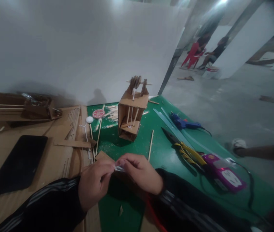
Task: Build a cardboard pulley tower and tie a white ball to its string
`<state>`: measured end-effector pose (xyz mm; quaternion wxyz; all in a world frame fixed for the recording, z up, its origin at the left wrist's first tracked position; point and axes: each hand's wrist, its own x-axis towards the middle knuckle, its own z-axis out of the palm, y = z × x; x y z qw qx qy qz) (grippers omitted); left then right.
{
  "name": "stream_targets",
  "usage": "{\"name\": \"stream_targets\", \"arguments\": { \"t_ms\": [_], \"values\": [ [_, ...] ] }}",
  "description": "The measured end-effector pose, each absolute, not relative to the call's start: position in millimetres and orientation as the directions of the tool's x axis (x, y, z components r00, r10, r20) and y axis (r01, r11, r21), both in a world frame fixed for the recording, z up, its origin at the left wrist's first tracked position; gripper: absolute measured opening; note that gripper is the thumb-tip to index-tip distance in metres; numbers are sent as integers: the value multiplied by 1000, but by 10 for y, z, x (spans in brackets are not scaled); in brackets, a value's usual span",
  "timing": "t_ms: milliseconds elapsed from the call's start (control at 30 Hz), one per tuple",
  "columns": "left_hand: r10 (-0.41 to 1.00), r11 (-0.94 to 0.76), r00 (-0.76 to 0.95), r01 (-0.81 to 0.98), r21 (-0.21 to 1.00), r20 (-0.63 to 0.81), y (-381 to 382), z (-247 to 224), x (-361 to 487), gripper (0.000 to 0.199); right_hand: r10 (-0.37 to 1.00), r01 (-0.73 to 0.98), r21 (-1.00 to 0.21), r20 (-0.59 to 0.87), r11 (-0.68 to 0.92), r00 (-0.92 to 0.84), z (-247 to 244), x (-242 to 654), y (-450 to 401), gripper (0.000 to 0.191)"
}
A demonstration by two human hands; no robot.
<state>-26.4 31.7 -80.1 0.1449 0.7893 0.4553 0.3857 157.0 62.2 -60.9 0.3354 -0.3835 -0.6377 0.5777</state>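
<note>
My left hand [96, 180] and my right hand [140, 172] meet above the front of the table, fingertips pinched close together. Between them runs a short length of white string [119, 168], partly hidden by the fingers and slightly blurred. Just behind my hands lies a small piece of cardboard [103, 157]. Farther back an upright cardboard model [133, 109] stands, with round discs on a stick axle across its top and sticks and white string inside. A white spool [89, 120] with loose string trailing from it lies to the left.
Wooden sticks [112, 112] and a red round label [98, 113] lie at the back. On the right are a blue glue gun [184, 122], pliers [187, 151] and a purple corded box [225, 174]. At left are a black tablet [18, 164] and cardboard sheets [52, 154]. People sit in the background.
</note>
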Motion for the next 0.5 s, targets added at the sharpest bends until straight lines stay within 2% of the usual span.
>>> {"name": "stream_targets", "arguments": {
  "t_ms": [100,167,500],
  "values": [
    [802,-577,300,612,541,516,310,-800,-255,20,837,47,-985,-164,-164,-522,-641,1568,637,28],
    [792,-582,285,618,529,540,316,-800,-245,20,803,29,-971,-213,-238,-557,-656,1566,637,30],
    [757,-616,253,584,529,602,357,-821,-260,16,828,57,-983,-178,-175,-531,-616,1580,627,31]
  ]
}}
